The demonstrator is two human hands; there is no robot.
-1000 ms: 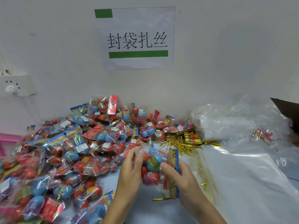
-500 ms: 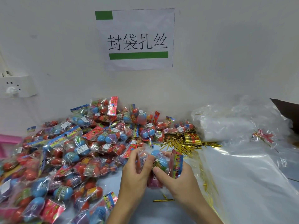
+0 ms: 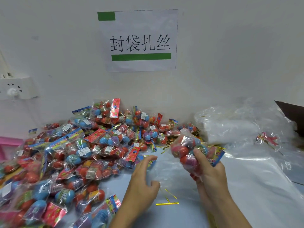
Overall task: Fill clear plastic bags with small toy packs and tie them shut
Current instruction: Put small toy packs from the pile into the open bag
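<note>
Toy packs (image 3: 194, 150), crinkly clear film round glossy egg shapes in red, blue and pink, sit bunched in the right hand (image 3: 210, 168), thumb and fingers curled round them, lifted over the table (image 3: 189, 214) right of centre. Half a second ago both hands gripped this bundle; now the left hand (image 3: 143, 181) has let go and hovers over a limp clear bag (image 3: 169, 171), fingers loosely spread, holding nothing. Left lies one big heap of packs (image 3: 69, 155) (too many to count). Three gold twist ties (image 3: 167, 203) lie near the wrists.
</note>
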